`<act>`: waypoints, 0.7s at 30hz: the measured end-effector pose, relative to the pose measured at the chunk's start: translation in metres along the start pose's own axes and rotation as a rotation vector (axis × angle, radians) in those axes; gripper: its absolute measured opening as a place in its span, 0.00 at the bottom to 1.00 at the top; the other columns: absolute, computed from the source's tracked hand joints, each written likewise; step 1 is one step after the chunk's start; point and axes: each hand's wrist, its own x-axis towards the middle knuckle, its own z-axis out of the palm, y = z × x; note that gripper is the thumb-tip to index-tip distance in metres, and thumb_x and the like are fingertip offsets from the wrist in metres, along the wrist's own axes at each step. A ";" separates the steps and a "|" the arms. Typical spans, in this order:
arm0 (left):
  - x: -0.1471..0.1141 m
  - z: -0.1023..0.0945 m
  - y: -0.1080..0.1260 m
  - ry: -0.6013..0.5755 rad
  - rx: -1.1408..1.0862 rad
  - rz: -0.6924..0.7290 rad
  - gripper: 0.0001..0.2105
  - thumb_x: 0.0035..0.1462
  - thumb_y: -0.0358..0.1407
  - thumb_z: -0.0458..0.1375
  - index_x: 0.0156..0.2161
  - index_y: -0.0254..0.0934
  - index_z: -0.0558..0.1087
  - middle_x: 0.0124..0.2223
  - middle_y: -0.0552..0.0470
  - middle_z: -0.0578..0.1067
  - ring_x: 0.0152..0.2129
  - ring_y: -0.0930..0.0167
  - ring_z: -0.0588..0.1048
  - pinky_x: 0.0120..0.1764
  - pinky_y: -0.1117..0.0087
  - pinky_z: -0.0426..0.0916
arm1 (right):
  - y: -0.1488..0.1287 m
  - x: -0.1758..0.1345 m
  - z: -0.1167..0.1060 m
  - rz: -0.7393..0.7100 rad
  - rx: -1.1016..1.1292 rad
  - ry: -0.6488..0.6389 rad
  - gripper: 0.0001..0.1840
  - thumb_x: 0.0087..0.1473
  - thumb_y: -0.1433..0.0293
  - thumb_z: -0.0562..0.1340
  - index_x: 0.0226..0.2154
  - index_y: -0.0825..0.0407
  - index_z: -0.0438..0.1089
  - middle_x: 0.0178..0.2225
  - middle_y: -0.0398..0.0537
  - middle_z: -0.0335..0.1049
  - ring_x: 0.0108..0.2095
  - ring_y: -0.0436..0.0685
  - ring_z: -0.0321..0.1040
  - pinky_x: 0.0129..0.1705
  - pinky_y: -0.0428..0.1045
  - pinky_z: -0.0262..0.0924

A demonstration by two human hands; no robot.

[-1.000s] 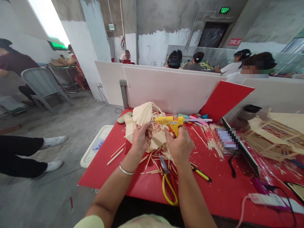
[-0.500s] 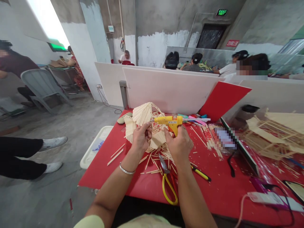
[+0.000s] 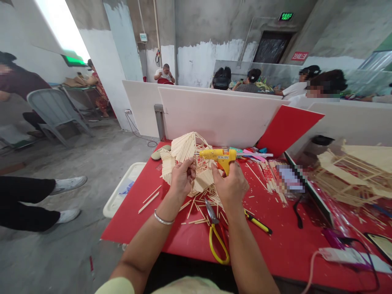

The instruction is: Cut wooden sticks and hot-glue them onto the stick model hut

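Note:
My right hand (image 3: 232,185) grips a yellow hot glue gun (image 3: 216,154), its nozzle aimed left. Close to the nozzle tip, my left hand (image 3: 182,177) is closed with thumb and fingertips pinched together; whatever sits in the pinch is too small to make out. Right behind both hands stands a small house-like model (image 3: 183,148) of pale wooden sticks with slatted roof panels, partly hidden by them. Loose sticks (image 3: 196,212) lie scattered below it. Yellow-handled scissors (image 3: 218,241) rest between my forearms, and a yellow and black utility knife (image 3: 259,223) lies right of my right wrist.
The red tabletop (image 3: 134,220) has a white board (image 3: 214,114) along its back. At right are a phone (image 3: 290,178), a larger stick model (image 3: 346,175) and a power strip (image 3: 346,255). A white tray (image 3: 113,200) sits off the left edge. Several people work beyond.
The glue gun has shifted very slightly to the right in my right hand. My left hand stays in place. Behind the board, a seated person has raised their head.

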 end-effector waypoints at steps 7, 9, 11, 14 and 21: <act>0.001 -0.001 0.000 -0.005 0.007 0.010 0.13 0.42 0.38 0.70 0.29 0.32 0.73 0.20 0.58 0.72 0.11 0.82 0.64 0.14 0.79 0.53 | -0.001 -0.001 0.001 0.010 -0.013 -0.025 0.26 0.61 0.49 0.56 0.47 0.54 0.68 0.38 0.54 0.73 0.36 0.59 0.70 0.33 0.50 0.53; 0.000 0.000 0.000 -0.004 0.001 0.010 0.13 0.42 0.38 0.69 0.29 0.32 0.73 0.20 0.58 0.72 0.11 0.82 0.64 0.14 0.79 0.53 | -0.001 -0.001 0.001 0.013 -0.012 -0.029 0.27 0.61 0.49 0.56 0.47 0.54 0.68 0.37 0.54 0.73 0.36 0.59 0.70 0.33 0.50 0.53; 0.000 0.000 0.000 0.003 0.001 0.007 0.13 0.42 0.38 0.69 0.29 0.31 0.73 0.20 0.57 0.72 0.11 0.82 0.64 0.14 0.79 0.54 | -0.001 -0.001 0.002 0.020 -0.013 -0.036 0.27 0.60 0.48 0.56 0.47 0.54 0.68 0.37 0.54 0.73 0.36 0.59 0.70 0.33 0.50 0.53; -0.001 0.000 0.000 0.001 0.002 0.004 0.13 0.42 0.38 0.70 0.29 0.31 0.74 0.20 0.57 0.72 0.11 0.82 0.64 0.14 0.79 0.54 | -0.001 -0.001 0.002 0.031 -0.013 -0.051 0.27 0.60 0.48 0.56 0.48 0.54 0.68 0.38 0.55 0.73 0.36 0.59 0.70 0.32 0.50 0.53; 0.003 -0.004 -0.002 -0.022 0.001 -0.012 0.13 0.43 0.38 0.70 0.30 0.32 0.74 0.21 0.58 0.72 0.11 0.82 0.65 0.14 0.80 0.55 | -0.002 -0.001 0.000 0.024 0.000 -0.023 0.26 0.60 0.49 0.57 0.47 0.54 0.68 0.37 0.53 0.74 0.35 0.59 0.70 0.32 0.49 0.52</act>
